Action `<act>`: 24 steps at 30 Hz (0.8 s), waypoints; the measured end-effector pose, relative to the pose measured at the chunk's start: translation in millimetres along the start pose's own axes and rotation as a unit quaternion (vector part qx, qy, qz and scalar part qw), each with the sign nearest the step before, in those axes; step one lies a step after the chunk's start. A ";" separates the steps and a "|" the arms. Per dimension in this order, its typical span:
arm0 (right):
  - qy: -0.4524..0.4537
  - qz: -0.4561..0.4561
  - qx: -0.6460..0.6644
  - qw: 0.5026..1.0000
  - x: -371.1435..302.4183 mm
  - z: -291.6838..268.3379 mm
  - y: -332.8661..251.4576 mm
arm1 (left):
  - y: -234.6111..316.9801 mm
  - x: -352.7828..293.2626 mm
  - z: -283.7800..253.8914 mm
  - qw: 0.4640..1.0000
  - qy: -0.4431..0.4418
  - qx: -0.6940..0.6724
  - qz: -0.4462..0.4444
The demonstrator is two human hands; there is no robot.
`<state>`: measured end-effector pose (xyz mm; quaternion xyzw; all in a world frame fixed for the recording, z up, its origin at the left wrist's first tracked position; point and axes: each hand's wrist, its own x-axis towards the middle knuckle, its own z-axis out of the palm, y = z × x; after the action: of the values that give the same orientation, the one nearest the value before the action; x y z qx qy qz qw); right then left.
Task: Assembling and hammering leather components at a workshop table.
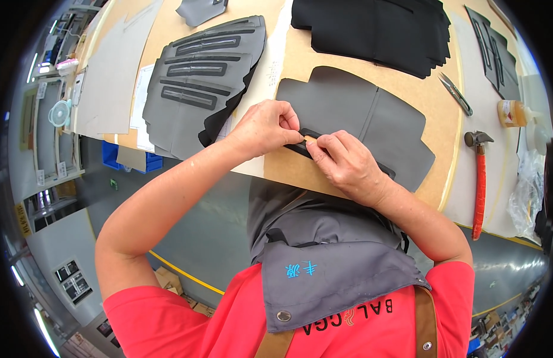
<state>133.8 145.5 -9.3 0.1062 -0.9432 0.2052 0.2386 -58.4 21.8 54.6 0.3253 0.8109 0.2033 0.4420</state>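
Note:
In front of me a grey sheet-material panel (339,98) with notched corners lies on the brown board, a seam running down it. Along its near edge runs a black strip (299,150), partly covered by my fingers. My left hand (265,128) pinches with thumb and fingertips at the strip's left part; what it grips is too small to name. Beside it, nearly touching, my right hand (347,164) is closed, thumb against fingers. A small tan bit (310,139) shows at its fingertips, and I cannot tell what it is.
Left lies a fanned stack of grey panels (199,83) with black strips. Black panels (372,30) are piled at the back. To the right are thread snips (456,94), a red-handled hammer (479,185), a bottle of amber liquid (511,113) and clear plastic (525,200). The table edge is close to me.

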 end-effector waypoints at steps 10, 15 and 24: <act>0.002 -0.041 -0.020 0.999 8.8 -3.4 9.6 | -35.1 -35.8 43.4 0.918 0.237 0.124 0.294; -0.007 0.005 0.003 1.000 6.6 -9.7 8.3 | -44.1 -38.1 70.1 0.855 0.318 0.214 0.350; -0.024 0.030 0.031 0.999 -4.9 -19.1 9.5 | -50.1 -42.8 77.3 0.851 0.318 0.245 0.338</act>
<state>143.0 162.9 0.4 0.0899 -0.9447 0.2392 0.2057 6.9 -40.6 8.0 0.5946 0.7707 0.2270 -0.0306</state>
